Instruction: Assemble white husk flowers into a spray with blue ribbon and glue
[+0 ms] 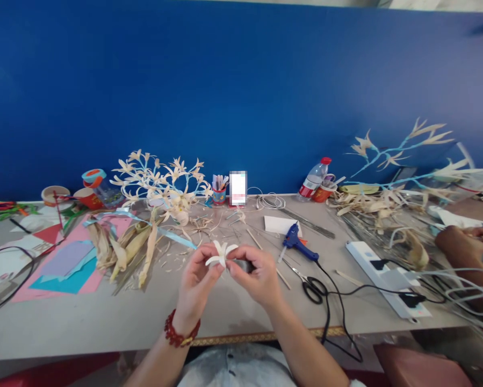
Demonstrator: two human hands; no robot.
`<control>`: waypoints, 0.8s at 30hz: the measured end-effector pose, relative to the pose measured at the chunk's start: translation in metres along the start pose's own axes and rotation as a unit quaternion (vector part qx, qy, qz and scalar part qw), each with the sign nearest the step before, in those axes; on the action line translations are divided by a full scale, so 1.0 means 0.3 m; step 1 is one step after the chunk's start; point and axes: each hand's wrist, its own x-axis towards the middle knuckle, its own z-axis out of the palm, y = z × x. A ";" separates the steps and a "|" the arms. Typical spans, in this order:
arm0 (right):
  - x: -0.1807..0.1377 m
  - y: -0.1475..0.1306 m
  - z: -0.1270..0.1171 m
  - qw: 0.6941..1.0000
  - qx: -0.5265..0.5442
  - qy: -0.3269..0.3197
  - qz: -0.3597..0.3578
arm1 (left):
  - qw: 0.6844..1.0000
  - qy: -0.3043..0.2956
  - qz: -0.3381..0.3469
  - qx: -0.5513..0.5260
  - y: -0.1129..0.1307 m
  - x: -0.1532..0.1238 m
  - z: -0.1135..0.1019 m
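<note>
Shirt front (233, 368), hands (201, 275) (256, 275) beyond, white flower (222, 257) (splayed wide) pinched between

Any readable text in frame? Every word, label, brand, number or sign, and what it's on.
None can be read.
Bottle: red-and-white label, too blurred.
Phone: screen pixelated, unreadable.
Red cup beside the bottle: any marking too small to read.
White sheet at left: faint marks, can't tell if they're words.
</note>
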 end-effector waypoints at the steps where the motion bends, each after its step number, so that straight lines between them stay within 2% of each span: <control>1: -0.001 -0.001 0.002 1.000 -0.002 0.003 -0.003 | 1.000 0.001 0.003 -0.004 0.000 0.000 0.001; 6: 0.002 0.020 -0.014 0.999 0.022 0.044 0.000 | 0.999 0.038 0.014 -0.030 -0.010 0.005 -0.002; 9: 0.001 0.038 -0.031 0.998 0.038 0.044 -0.003 | 0.996 0.068 0.029 -0.054 -0.023 0.015 -0.026; 12: -0.007 0.047 -0.041 0.999 0.029 0.030 -0.028 | 0.996 0.082 0.046 0.005 -0.022 0.028 -0.064; 17: -0.021 0.054 -0.045 0.994 -0.037 0.012 -0.105 | 0.987 0.015 0.047 0.156 0.026 0.046 -0.091; 20: -0.024 0.062 -0.044 0.990 -0.058 0.000 -0.129 | 0.992 -0.029 0.039 0.119 0.049 0.055 -0.081; 24: -0.028 0.076 -0.041 0.989 -0.054 -0.019 -0.137 | 0.992 -0.066 0.072 0.077 0.050 0.063 -0.069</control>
